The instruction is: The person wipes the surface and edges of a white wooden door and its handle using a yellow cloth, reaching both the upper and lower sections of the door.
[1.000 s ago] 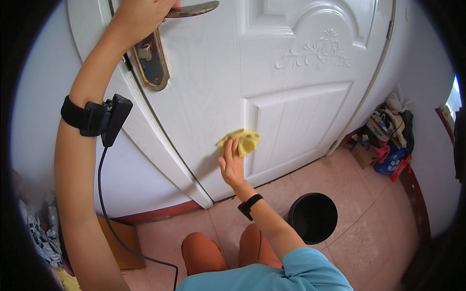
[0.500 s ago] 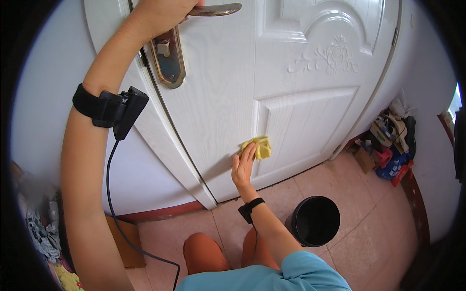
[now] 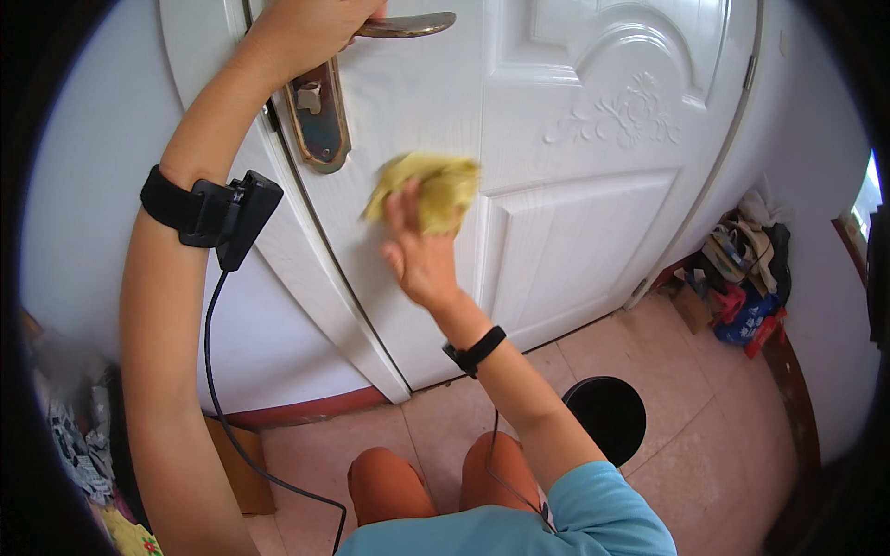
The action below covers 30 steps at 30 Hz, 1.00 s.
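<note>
My left hand (image 3: 320,26) is up at the top edge, closed around the bronze lever door handle (image 3: 408,25); its fingers are partly cut off by the frame. Below it, the worn handle plate (image 3: 320,130) with a thumb turn is fixed to the white panelled door (image 3: 565,157). My right hand (image 3: 422,255) presses a yellow cloth (image 3: 450,190) against the door's flat surface, right of the handle plate. The fingers lie on the cloth, slightly blurred by motion, and the thumb sticks out to the left.
A black bucket (image 3: 607,419) stands on the pink tiled floor (image 3: 681,408) beside my right arm. Bags and odds and ends (image 3: 746,269) are piled against the right wall. A cardboard box (image 3: 243,463) sits at lower left, and a black cable (image 3: 211,371) hangs from my left forearm.
My right hand has moved up and to the left across the door with the yellow cloth, which now looks more spread out. My left hand stays on the handle.
</note>
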Each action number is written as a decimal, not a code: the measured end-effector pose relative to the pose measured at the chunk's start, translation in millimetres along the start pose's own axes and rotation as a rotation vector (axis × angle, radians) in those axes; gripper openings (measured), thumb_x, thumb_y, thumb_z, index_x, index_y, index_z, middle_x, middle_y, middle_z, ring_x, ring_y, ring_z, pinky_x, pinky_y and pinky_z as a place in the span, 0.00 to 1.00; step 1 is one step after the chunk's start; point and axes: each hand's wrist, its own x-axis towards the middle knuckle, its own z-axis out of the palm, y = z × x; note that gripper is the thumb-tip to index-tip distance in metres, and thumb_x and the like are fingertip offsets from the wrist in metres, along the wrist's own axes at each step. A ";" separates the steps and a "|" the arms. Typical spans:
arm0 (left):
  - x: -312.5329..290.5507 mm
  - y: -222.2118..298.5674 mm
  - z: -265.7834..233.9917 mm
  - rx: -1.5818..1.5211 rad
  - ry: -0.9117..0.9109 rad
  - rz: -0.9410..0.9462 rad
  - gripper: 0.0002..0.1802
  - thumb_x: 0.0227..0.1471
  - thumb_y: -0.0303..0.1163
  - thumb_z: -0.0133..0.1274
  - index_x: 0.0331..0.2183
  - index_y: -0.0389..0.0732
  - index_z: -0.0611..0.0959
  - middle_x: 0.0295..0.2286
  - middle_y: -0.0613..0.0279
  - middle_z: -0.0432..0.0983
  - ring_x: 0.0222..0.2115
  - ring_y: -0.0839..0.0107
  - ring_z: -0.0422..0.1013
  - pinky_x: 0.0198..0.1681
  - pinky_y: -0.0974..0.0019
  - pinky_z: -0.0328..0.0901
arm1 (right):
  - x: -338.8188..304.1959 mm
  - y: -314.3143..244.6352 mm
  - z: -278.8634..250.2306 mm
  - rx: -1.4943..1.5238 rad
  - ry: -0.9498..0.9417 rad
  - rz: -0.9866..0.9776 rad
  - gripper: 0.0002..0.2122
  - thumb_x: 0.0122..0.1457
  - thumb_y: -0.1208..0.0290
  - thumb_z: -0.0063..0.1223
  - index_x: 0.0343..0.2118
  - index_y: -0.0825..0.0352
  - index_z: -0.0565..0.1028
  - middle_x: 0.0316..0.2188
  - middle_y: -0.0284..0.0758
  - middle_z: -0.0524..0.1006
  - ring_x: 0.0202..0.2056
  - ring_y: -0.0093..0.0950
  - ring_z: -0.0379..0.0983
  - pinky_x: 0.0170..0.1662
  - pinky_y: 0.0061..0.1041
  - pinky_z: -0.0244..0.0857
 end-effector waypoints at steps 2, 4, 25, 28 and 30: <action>0.6 -2.0 2.5 0.017 0.003 0.006 0.22 0.58 0.34 0.45 0.18 0.29 0.76 0.12 0.59 0.70 0.14 0.76 0.65 0.20 0.67 0.62 | -25.2 -6.0 0.7 -0.007 -0.272 -0.121 0.29 0.56 0.64 0.47 0.62 0.61 0.58 0.64 0.43 0.52 0.63 0.43 0.48 0.65 0.47 0.33; 2.9 1.2 4.4 0.022 0.003 0.007 0.22 0.58 0.34 0.45 0.18 0.29 0.76 0.12 0.59 0.70 0.15 0.75 0.65 0.20 0.67 0.62 | -45.4 13.1 3.9 -0.096 -0.160 -0.252 0.27 0.54 0.69 0.47 0.60 0.60 0.62 0.62 0.42 0.56 0.60 0.41 0.55 0.62 0.44 0.42; 7.9 -2.6 4.9 0.056 0.009 0.150 0.21 0.56 0.35 0.46 0.18 0.29 0.76 0.15 0.43 0.69 0.15 0.60 0.68 0.23 0.58 0.62 | 4.7 -16.2 31.4 -0.087 0.181 -0.226 0.24 0.52 0.73 0.52 0.55 0.53 0.70 0.61 0.34 0.61 0.58 0.36 0.58 0.60 0.47 0.49; 8.8 -13.6 11.1 -0.010 0.030 0.190 0.21 0.55 0.36 0.46 0.18 0.30 0.77 0.16 0.42 0.70 0.16 0.56 0.69 0.23 0.57 0.62 | -40.0 -6.7 43.4 -0.107 -0.071 -0.314 0.23 0.53 0.72 0.48 0.54 0.50 0.71 0.60 0.29 0.63 0.56 0.31 0.61 0.59 0.46 0.50; 9.7 -13.5 11.0 0.005 0.031 0.187 0.21 0.55 0.37 0.46 0.18 0.30 0.77 0.17 0.41 0.70 0.17 0.52 0.70 0.25 0.55 0.62 | -72.4 9.0 46.6 -0.132 -0.166 -0.387 0.22 0.53 0.71 0.46 0.53 0.49 0.71 0.58 0.26 0.65 0.54 0.30 0.62 0.60 0.46 0.50</action>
